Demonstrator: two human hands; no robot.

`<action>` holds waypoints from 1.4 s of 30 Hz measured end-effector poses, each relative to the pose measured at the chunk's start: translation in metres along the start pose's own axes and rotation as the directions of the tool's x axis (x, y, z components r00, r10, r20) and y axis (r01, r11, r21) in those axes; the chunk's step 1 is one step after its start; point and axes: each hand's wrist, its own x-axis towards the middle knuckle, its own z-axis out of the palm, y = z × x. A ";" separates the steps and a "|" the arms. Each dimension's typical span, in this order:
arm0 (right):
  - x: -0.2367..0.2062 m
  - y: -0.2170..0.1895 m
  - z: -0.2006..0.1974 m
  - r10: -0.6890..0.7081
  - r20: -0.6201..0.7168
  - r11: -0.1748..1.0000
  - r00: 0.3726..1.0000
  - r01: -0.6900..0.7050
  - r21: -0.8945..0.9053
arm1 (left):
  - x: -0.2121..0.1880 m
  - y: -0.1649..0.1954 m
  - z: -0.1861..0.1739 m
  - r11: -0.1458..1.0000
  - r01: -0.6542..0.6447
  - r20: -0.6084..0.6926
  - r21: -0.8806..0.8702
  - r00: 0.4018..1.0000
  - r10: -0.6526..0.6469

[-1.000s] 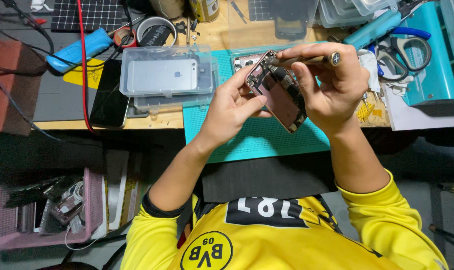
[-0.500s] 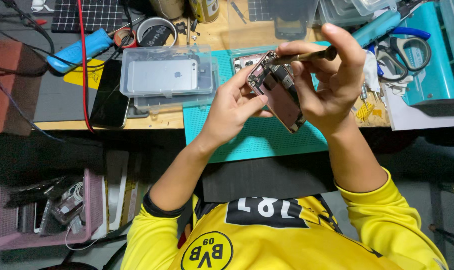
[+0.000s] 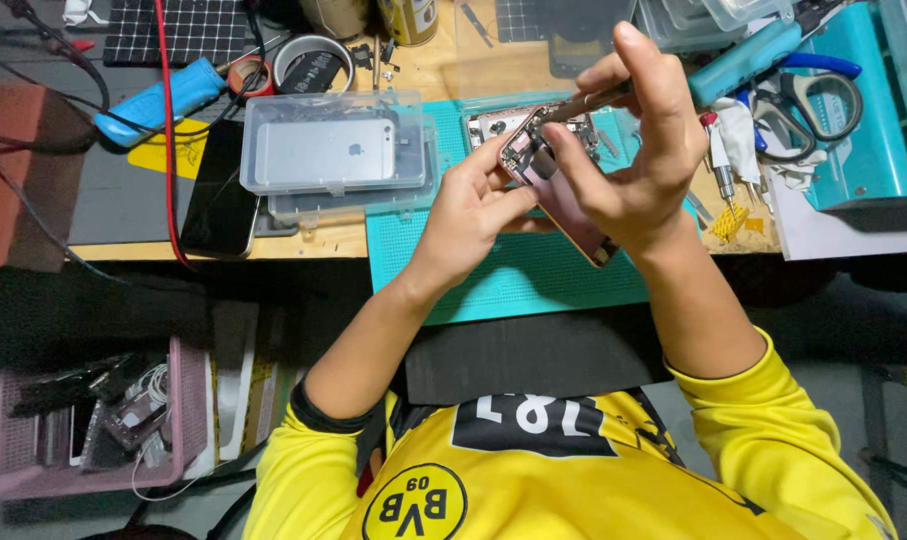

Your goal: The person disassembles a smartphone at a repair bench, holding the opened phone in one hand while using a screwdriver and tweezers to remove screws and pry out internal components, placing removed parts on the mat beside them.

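An opened phone (image 3: 563,205) is being held tilted above the teal mat (image 3: 513,275) by the left hand (image 3: 468,215), fingers curled round its edge. A metal tool (image 3: 583,102) is being pinched by the right hand (image 3: 633,160), its tip being pressed into the phone's upper end

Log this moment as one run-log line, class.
left hand: holds opened phone | right hand: holds slim tool, tip in phone | below: teal mat
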 end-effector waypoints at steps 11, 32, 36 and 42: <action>-0.003 0.001 0.004 0.094 0.047 0.985 0.994 -0.100 0.140 | -0.001 0.004 0.001 0.999 0.024 -0.033 0.038 0.999 -0.023; -0.007 0.005 0.003 0.106 0.061 0.980 0.992 -0.115 0.164 | 0.000 0.001 0.001 1.000 0.008 -0.029 0.023 1.000 -0.007; -0.007 0.002 0.005 0.135 0.044 0.980 0.990 -0.140 0.142 | -0.001 0.001 0.001 1.000 0.002 -0.017 0.019 1.000 -0.002; -0.009 -0.001 0.002 0.199 0.070 0.947 0.978 -0.210 0.242 | -0.001 0.004 0.000 0.999 -0.012 -0.029 0.030 0.999 0.012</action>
